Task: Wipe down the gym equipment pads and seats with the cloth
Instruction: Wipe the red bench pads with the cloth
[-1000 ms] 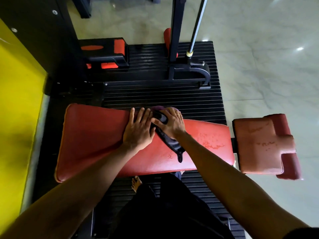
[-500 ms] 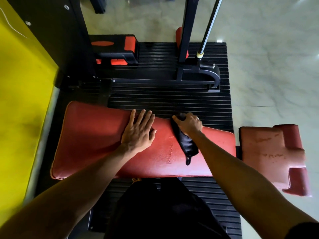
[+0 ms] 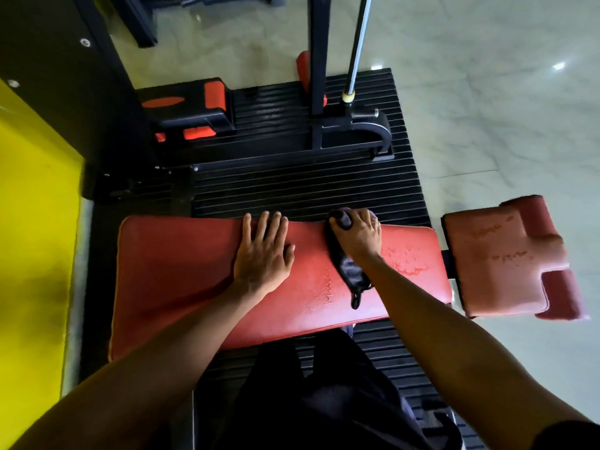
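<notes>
In the head view, the right hand (image 3: 357, 237) sits at the far edge of the red padded surface (image 3: 194, 271). Its fingers (image 3: 363, 219) are curled over that edge and clamped on the bunched end of the dark cloth (image 3: 344, 271). From those fingers the cloth trails back toward the person, its long axis lying across the width of the pad and its tail hanging loose near the near edge. The left hand (image 3: 263, 258) lies flat on the pad just to the left of the cloth, not touching it, with its fingers (image 3: 264, 225) straight, slightly apart and holding nothing; it looks like a brace. To the right of the right fingers runs a worn, mottled stretch of the pad, and beyond a gap lies the smaller red seat pad (image 3: 496, 254), so the right hand is plainly the nearer one for any sweep that way. To the left of the left fingers lies the rest of the long pad. Beyond both hands is the black ribbed floor mat (image 3: 308, 190) under the machine frame. No container shows here.
</notes>
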